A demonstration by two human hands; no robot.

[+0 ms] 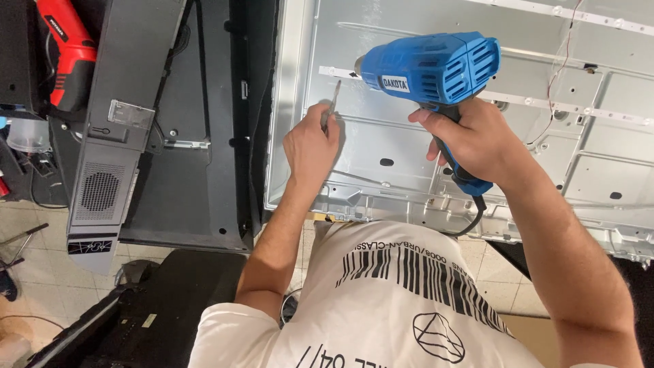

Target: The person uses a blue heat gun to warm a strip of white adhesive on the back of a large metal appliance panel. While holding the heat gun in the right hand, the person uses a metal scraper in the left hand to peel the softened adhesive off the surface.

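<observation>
Right hand point(477, 146): fingers wrapped tight round the grip of a blue heat gun point(429, 68), nozzle aimed toward 9 o'clock at a white strip point(538, 102) on a metal panel point(409, 177).
Left hand point(310, 146): fingers pinched shut on tweezers point(333, 102), tips pointing to 12 o'clock, just beside the nozzle, near the strip's end.
Black cover point(197, 170): at 9 o'clock of the panel.
Red tool point(65, 54): at 10 o'clock, well apart.
Cord point(473, 221): hung from the gun at 6 o'clock.
</observation>
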